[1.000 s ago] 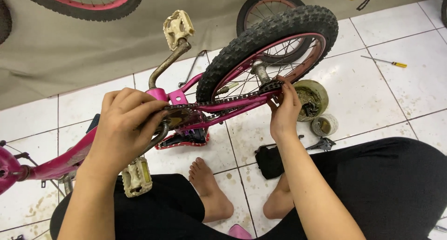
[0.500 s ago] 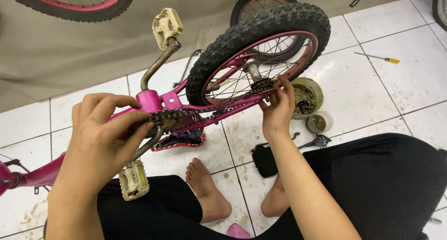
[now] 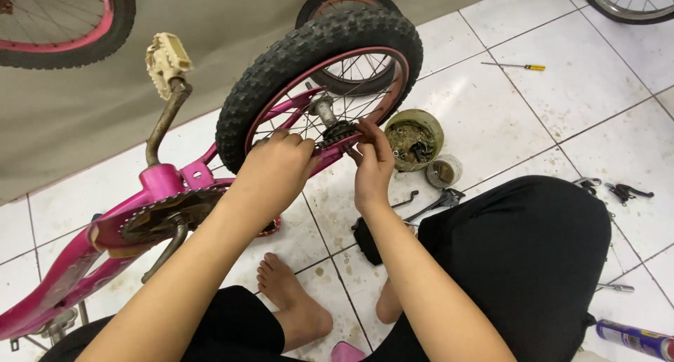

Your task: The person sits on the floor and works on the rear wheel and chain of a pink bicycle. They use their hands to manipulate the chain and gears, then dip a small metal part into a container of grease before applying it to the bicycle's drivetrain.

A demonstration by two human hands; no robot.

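Chain: at frame centre, pinched by both hands beside rear sprocket.
Left hand: at 9 o'clock of sprocket, fingers curled tight on chain and pink chainstay.
Right hand: at 3 o'clock of sprocket, fingertips closed narrowly on chain.
Rear wheel: knobby black tyre, red rim, raised at 12 o'clock.
Bike frame: pink, upside down, stretching toward 8 o'clock.
Pedal: cream, at 10 o'clock on upright crank.
Parts bowl: greenish, on tiles just right of right hand.
Screwdriver: yellow-handled, at 2 o'clock, well apart.
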